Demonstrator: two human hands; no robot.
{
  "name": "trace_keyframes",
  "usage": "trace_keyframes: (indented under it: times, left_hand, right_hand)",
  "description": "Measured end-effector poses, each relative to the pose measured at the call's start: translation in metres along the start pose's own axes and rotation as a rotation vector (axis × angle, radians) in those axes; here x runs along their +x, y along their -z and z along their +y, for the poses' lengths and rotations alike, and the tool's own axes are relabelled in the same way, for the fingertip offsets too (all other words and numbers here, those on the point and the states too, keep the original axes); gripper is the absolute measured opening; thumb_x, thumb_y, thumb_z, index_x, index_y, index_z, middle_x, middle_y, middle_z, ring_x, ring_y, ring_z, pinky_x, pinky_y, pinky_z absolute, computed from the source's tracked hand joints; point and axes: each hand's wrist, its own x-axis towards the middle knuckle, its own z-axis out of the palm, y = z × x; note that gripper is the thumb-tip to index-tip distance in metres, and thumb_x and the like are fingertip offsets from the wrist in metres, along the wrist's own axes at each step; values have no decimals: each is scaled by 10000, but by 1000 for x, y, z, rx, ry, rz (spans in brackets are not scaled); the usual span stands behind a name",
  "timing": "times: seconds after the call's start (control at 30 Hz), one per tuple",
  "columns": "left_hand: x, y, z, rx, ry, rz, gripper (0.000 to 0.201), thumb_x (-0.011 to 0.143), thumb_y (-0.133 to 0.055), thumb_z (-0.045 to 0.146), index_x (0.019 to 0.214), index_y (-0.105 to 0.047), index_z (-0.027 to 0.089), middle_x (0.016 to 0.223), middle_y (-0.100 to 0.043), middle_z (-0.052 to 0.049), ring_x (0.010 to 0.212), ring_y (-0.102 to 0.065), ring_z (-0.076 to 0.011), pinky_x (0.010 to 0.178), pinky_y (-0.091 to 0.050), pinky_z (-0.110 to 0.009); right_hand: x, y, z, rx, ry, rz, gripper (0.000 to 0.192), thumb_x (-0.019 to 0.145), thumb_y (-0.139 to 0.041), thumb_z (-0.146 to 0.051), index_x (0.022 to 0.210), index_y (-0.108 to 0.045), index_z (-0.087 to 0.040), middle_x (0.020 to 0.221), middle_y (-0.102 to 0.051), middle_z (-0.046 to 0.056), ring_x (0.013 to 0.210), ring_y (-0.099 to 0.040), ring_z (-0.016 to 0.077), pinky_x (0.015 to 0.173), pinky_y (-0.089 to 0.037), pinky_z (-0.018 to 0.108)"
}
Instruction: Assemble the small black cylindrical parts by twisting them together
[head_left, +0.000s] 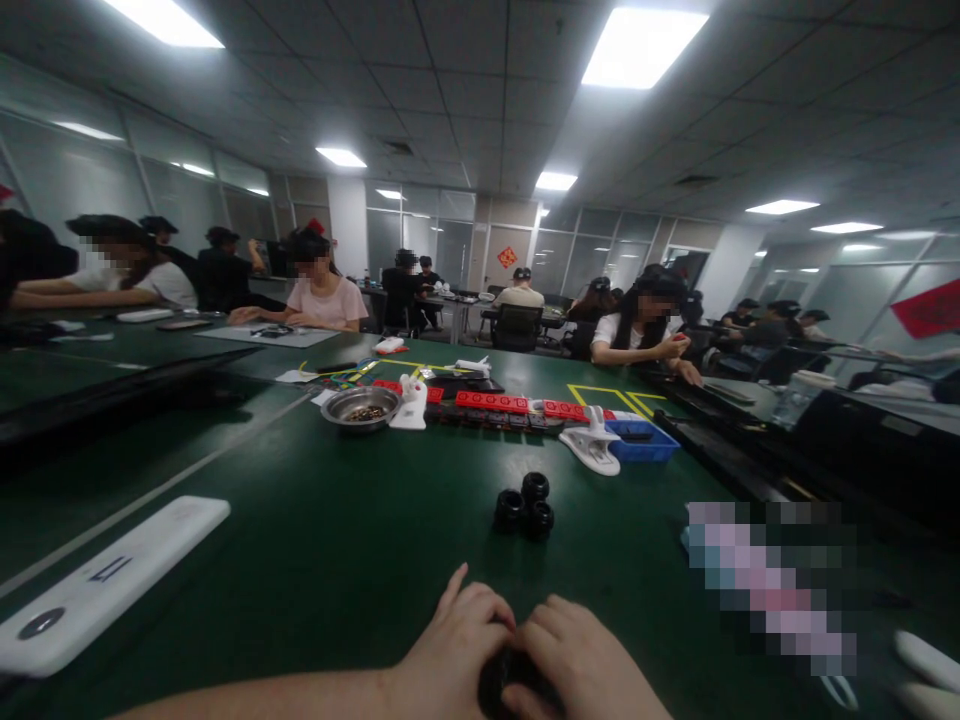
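Table [337, 540]: smooth, dark green top with a dull sheen.

Left hand [465, 632]: bare, grasping a black piece [501, 682], one finger sticking out; right hand [585, 645]: bare, fingers curled over the same piece from the other side. Piece: dark, rounded, mostly hidden by the hands, at the near edge of the table.

Black wheels [512, 510], three: glossy, thick, rounded, with hollow centres; clustered close together just beyond the hands.

Bowl [360, 427]: shiny metal, round, wide-rimmed, small loose parts inside; toward the far edge.

White stand [410, 405]: smooth, upright, just beside the bowl. Second white stand [592, 450]: broad rounded foot, before a blue tray [646, 452], rectangular, low-walled.

Red blocks [491, 401]: boxy, in a row between the stands.

White bar [120, 590]: long, flat, round-cornered, dark marks on top; near left corner.

Seated beyond the table: a person in a pink top [326, 300], left; a person in a white top [626, 330], right.
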Motion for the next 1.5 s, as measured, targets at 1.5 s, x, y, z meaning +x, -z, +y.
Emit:
trace_keyframes:
  times: [1.5]
  left_hand:
    - [-1,10,-1,48,-75,75,432,499,-785,401,871,-626,249,948,-549,13,936,-497,-218,1023,-118,-519]
  right_hand:
    - [-19,11,-18,47,129,84,381,658,-576,-119,1030,-533,-195,1022,-589,36,925,-517,193,828,-383,292]
